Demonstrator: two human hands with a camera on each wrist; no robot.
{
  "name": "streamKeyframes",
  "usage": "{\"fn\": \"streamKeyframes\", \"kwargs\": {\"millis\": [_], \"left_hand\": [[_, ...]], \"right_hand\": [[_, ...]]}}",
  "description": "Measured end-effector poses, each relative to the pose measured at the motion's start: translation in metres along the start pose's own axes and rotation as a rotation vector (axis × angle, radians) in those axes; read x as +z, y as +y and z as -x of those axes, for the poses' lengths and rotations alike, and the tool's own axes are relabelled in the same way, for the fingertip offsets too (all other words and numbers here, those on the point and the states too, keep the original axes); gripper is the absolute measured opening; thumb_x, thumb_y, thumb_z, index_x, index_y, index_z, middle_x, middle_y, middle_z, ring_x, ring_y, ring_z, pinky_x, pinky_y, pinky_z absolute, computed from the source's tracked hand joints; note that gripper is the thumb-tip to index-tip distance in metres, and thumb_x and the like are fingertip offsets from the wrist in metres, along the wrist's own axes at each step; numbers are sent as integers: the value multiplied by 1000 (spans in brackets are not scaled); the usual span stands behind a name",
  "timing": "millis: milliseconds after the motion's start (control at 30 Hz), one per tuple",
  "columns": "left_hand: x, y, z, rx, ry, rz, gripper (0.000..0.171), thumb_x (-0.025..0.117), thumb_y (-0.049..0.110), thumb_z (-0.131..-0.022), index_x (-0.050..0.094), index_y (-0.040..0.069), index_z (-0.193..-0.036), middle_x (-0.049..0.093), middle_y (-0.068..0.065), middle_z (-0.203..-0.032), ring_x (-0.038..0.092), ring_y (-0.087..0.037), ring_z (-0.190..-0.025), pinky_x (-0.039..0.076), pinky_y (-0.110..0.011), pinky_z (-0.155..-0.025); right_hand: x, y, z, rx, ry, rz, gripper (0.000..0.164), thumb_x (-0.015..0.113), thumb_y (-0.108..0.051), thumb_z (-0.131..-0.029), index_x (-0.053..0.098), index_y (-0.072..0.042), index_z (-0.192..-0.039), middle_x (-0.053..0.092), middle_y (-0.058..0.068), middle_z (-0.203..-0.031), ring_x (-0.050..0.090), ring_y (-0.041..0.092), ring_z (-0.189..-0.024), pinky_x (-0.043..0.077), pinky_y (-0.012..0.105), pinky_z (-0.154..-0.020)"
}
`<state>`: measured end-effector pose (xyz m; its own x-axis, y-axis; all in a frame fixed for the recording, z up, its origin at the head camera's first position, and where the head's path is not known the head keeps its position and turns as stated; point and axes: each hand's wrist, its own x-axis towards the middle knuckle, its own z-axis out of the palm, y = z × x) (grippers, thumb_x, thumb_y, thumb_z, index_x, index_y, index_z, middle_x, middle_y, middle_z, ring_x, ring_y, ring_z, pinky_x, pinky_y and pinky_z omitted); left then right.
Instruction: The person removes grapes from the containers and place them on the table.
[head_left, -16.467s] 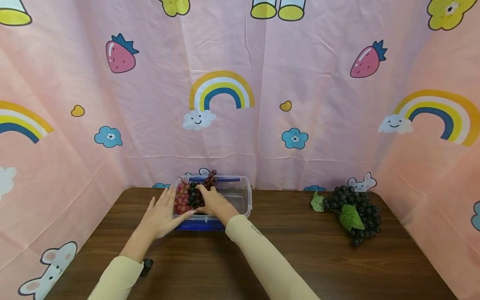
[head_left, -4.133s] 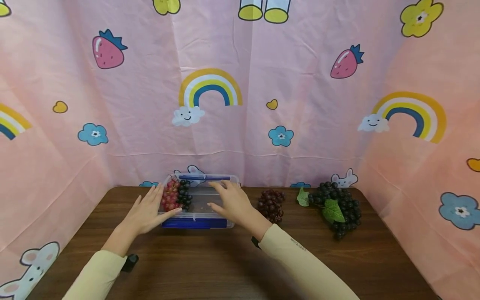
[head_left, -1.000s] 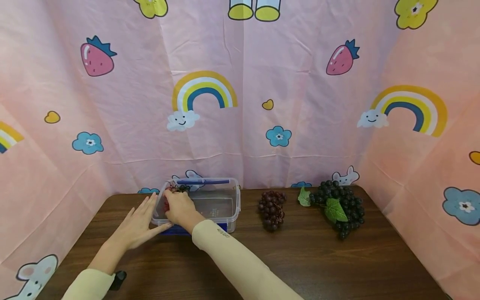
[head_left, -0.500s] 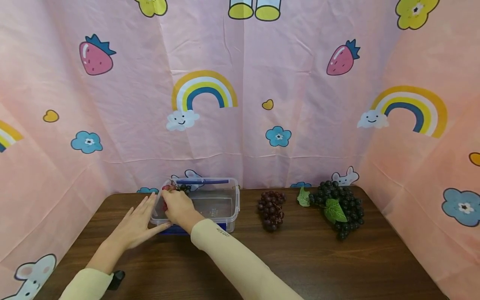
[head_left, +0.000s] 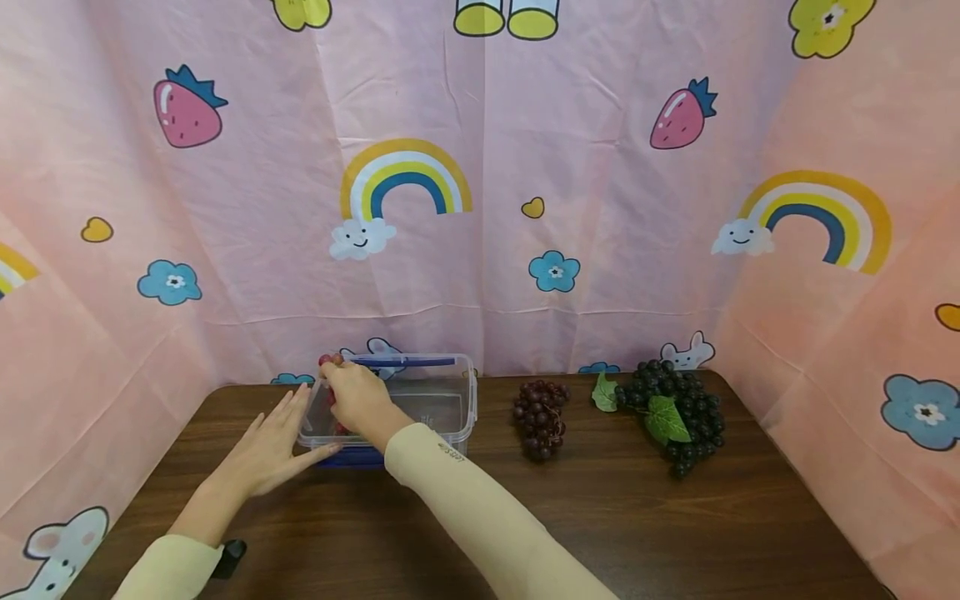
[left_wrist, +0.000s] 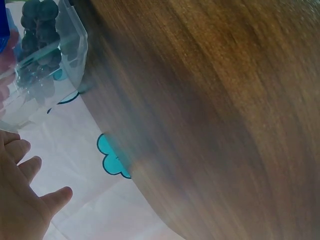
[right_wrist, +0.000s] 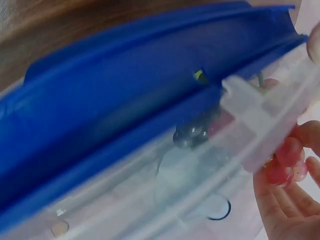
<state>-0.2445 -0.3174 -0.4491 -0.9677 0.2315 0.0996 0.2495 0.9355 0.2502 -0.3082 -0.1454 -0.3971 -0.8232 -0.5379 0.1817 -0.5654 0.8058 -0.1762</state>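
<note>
Raised slightly since half a second ago, together with the right hand [head_left: 362,400]: red grapes [right_wrist: 290,152], top berries now above the rim at the far-left corner of the clear plastic box [head_left: 450,393]. Grasped by curled fingers of that hand, some lower berries visible beneath it within the box. No clear shift for the left hand [head_left: 262,454]: fingers straight and spread along the box's left end, thumb by the blue front latch [head_left: 352,457], gripping nothing. Inside the box, seen from the left wrist: small black grapes [left_wrist: 40,32], beside the red; covered by the right hand from the head, though partly visible earlier. Right of the right hand, unmoved on the wooden table [head_left: 637,517]: dark-red grapes [head_left: 538,417], then farther right, large black grapes [head_left: 701,408] with green leaves [head_left: 665,419].
</note>
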Motion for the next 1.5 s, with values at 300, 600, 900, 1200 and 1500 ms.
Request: {"fn": "streamKeyframes", "kwargs": {"millis": [300,600,900,1200,1500], "left_hand": [[-3,4,-1,-4,3,-8,113,61,68,-97,11,-6,-167,19,-32,-171,23,-54,-155,20,-83,-114],[-3,6,-3,-9,-12,-8,113,59,69,-98,10,-6,-167,17,-31,-172,22,-54,-156,18,-83,-115],[-2,4,-2,-9,-13,-15,113,60,69,-97,11,-6,-167,19,-33,-170,23,-55,-155,18,-84,-113],[-3,1,0,-19,-29,-6,113,58,69,-98,5,-3,-168,16,-34,-170,21,-58,-154,16,-86,-112],[-3,0,0,-18,-31,-21,113,58,69,-98,10,-6,-167,18,-36,-169,22,-58,-153,17,-86,-112]], "right_hand": [[-22,8,3,31,-1,-28,58,83,-24,-94,60,-31,-148,67,-9,-140,66,5,-124,56,19,-97],[-41,21,8,34,32,-45,52,80,-21,-97,62,-28,-145,68,-5,-134,69,8,-113,60,19,-83],[-57,30,19,28,37,-40,55,78,-19,-97,59,-28,-149,63,-5,-146,67,10,-122,58,20,-86],[-67,40,36,-7,67,-94,54,76,-16,-98,60,-24,-148,60,-1,-151,67,14,-124,59,22,-89],[-80,48,57,-35,96,-187,51,75,-11,-98,61,-23,-145,62,1,-147,68,13,-115,58,21,-88]]}}
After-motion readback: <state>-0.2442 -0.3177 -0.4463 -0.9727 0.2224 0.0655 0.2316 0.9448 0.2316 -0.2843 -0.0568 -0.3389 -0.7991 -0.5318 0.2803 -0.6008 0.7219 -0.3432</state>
